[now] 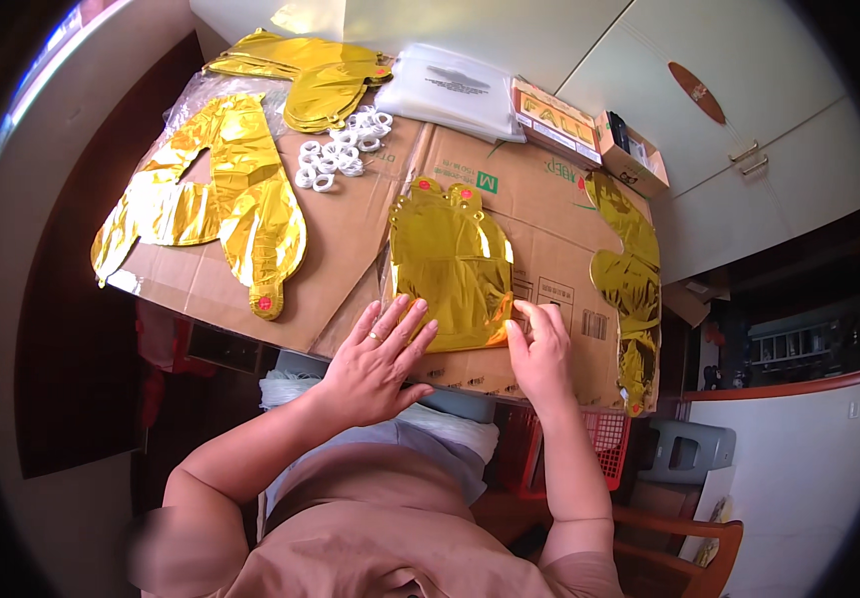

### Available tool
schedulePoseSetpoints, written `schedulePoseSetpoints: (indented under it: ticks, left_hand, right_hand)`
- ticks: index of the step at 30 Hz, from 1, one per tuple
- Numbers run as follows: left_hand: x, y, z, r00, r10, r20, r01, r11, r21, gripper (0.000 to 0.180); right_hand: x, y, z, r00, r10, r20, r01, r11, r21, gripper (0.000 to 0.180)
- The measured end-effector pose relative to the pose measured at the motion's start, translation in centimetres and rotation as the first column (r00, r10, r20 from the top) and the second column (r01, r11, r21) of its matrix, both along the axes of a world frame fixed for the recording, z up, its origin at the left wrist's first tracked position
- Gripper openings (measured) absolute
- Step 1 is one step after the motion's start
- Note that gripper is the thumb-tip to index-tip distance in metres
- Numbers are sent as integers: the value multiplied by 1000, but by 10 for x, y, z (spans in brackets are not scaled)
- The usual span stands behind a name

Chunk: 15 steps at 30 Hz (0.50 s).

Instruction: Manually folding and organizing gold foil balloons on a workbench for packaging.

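A flat gold foil balloon (450, 269), folded into a compact shape with scalloped corners and red dots at its far end, lies on the cardboard before me. My left hand (380, 359) rests flat on its near left corner, fingers stretched and a ring on one of them. At the near right edge of the foil is my right hand (541, 349), its fingers bent and its thumb held apart from the index finger. Both fingertips touch or nearly touch that edge. An A-shaped gold foil balloon (270, 199) lies spread at the left, and an S-shaped one (629, 269) at the right.
Small white ribbon coils (335, 154) sit behind the folded balloon. Farther back are stacked gold foil balloons (320, 75), clear plastic bags (450, 90), a flat printed box (557, 120) and an open small box (639, 154). Cardboard (340, 269) covers the table. A red basket (604, 444) stands below.
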State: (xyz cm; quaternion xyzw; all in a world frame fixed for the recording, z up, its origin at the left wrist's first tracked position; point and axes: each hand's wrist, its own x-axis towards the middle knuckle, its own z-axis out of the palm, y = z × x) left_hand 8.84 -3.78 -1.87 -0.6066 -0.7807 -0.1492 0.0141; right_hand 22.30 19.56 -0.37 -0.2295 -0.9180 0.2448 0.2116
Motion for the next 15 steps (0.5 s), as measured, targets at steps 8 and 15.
schedulePoseSetpoints:
  ticks: [8, 15]
  left_hand:
    - [-2, 3, 5, 997, 12, 80, -21, 994, 109, 75]
    - [-26, 20, -4, 994, 105, -5, -98, 944, 314, 41]
  right_hand:
    - [-18, 0, -3, 973, 208, 96, -228, 919, 321, 54]
    - [-23, 5, -13, 943, 221, 249, -295, 901, 319, 61]
